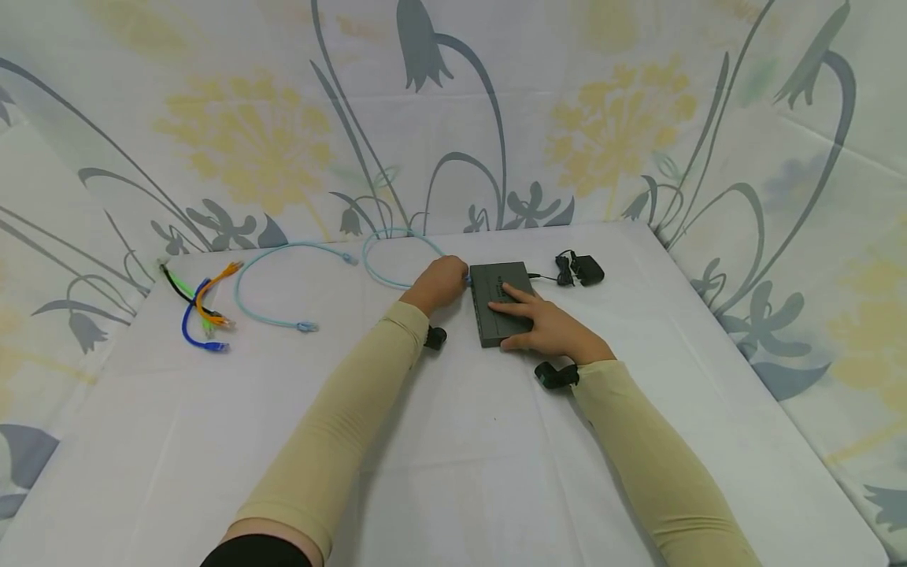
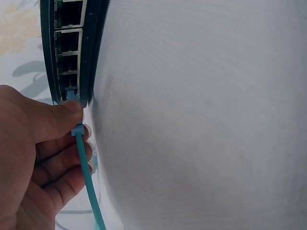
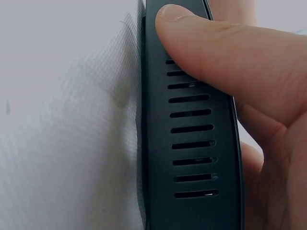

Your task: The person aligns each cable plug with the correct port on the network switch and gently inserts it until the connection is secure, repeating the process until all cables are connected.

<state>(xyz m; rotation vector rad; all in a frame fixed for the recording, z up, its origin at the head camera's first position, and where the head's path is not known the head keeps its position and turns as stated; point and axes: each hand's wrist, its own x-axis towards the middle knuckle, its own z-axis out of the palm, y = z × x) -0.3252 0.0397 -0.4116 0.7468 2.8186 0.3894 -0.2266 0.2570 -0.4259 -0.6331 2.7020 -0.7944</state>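
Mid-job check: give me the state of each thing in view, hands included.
Dark grey rectangular network switch: lying flat
Switch's square ports: those visible beyond the end one empty
Thin light-blue network cable: plug at end port, full seating unclear
Left hand: pinching that plug
Right hand: resting on the switch
Second light-blue cable: loose, both ends unplugged
Short blue, orange, black and green cables: loose, overlapping
Black power adapter: cord bundled
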